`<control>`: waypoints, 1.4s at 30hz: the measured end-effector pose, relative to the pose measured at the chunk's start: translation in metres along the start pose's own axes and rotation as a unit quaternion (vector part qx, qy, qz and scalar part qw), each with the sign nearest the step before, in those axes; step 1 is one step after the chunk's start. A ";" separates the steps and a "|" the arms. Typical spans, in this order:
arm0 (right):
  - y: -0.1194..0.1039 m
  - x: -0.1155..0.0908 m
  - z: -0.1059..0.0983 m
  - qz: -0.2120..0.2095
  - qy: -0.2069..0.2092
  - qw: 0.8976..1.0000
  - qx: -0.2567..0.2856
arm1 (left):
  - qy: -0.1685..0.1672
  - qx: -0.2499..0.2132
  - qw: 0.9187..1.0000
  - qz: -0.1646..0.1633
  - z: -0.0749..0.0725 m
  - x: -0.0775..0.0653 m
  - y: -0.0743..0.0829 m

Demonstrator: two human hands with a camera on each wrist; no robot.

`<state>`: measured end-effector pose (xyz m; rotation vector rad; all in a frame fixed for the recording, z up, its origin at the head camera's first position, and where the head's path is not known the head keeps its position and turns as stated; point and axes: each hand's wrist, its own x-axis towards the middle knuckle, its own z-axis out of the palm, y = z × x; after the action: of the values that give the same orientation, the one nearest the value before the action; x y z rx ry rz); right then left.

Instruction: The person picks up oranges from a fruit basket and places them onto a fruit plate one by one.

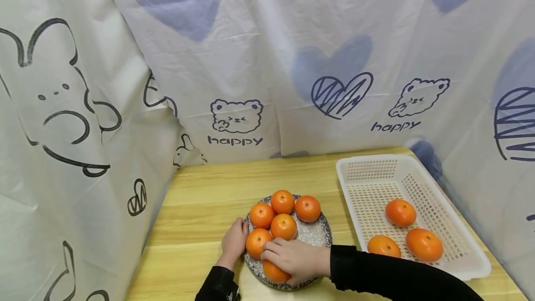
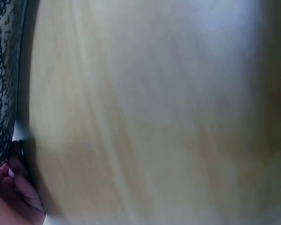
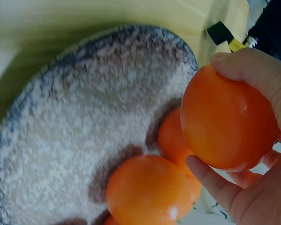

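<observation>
A speckled grey plate (image 1: 314, 233) stands on the table with several oranges (image 1: 283, 226) grouped on its left and far side. My right hand (image 1: 294, 258) grips another orange (image 3: 229, 119) over the near part of the plate. In the right wrist view, thumb and fingers curl round that fruit, and other oranges (image 3: 147, 190) lie close behind it. My left hand (image 1: 235, 241) holds the plate's left rim. The left wrist view shows its curled fingers (image 2: 25, 190) at the plate's edge (image 2: 2, 79), partly cut off by the frame.
To the right stands a white perforated plastic basket (image 1: 349, 194) with three oranges (image 1: 400, 212) in it. My right forearm passes in front of its near edge. The wood-grain table (image 1: 200, 199) is bordered by white printed cloth (image 1: 284, 59) at the back and sides.
</observation>
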<state>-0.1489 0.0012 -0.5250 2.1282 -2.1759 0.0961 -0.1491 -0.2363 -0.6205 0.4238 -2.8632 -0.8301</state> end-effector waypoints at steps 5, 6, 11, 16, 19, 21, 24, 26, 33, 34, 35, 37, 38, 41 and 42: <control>-0.003 -0.001 0.009 -0.009 0.004 1.000 0.003 | 0.001 -0.002 1.000 0.004 -0.001 0.000 0.001; -0.004 -0.002 0.011 -0.007 0.005 1.000 0.006 | 0.000 -0.002 1.000 0.004 -0.001 0.000 0.001; -0.006 -0.006 0.020 0.006 0.008 1.000 0.023 | 0.001 0.003 1.000 0.007 -0.001 -0.001 0.002; -0.005 -0.008 0.025 0.022 -0.001 0.999 0.032 | 0.005 0.005 1.000 0.008 0.000 0.000 0.001; -0.004 -0.009 0.028 0.024 0.001 0.999 0.031 | 0.006 0.005 1.000 0.009 0.001 0.000 0.001; -0.004 -0.009 0.029 0.022 0.004 0.999 0.026 | 0.004 0.005 1.000 0.005 0.001 0.000 0.001; -0.004 -0.010 0.031 0.019 0.008 1.000 0.022 | 0.002 0.004 1.000 0.003 0.000 0.000 0.001; -0.003 -0.010 0.032 0.018 0.011 1.000 0.018 | -0.001 0.004 1.000 -0.001 0.000 0.000 0.002; -0.002 -0.009 0.034 0.005 0.030 1.000 -0.007 | -0.001 0.004 1.000 0.000 -0.001 0.000 0.002; -0.002 -0.010 0.035 0.004 0.030 1.000 -0.008 | -0.001 0.005 1.000 0.000 -0.001 0.000 0.002; -0.001 -0.010 0.035 0.002 0.028 1.000 -0.010 | 0.000 0.005 1.000 0.000 -0.001 0.000 0.001; -0.002 -0.011 0.036 0.001 0.023 1.000 -0.016 | 0.003 0.007 1.000 0.002 0.000 0.001 0.001; -0.002 -0.012 0.036 -0.002 0.019 1.000 -0.023 | 0.006 0.007 1.000 0.001 0.000 0.001 0.000; -0.003 -0.014 0.037 -0.009 0.009 0.999 -0.031 | 0.012 0.007 1.000 0.004 0.000 0.001 0.000; -0.003 -0.015 0.037 -0.009 0.006 1.000 -0.027 | 0.013 0.008 1.000 0.004 0.000 0.001 0.000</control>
<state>-0.1466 0.0115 -0.5635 2.1128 -2.1271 0.0486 -0.1503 -0.2364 -0.6208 0.4220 -2.8477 -0.7958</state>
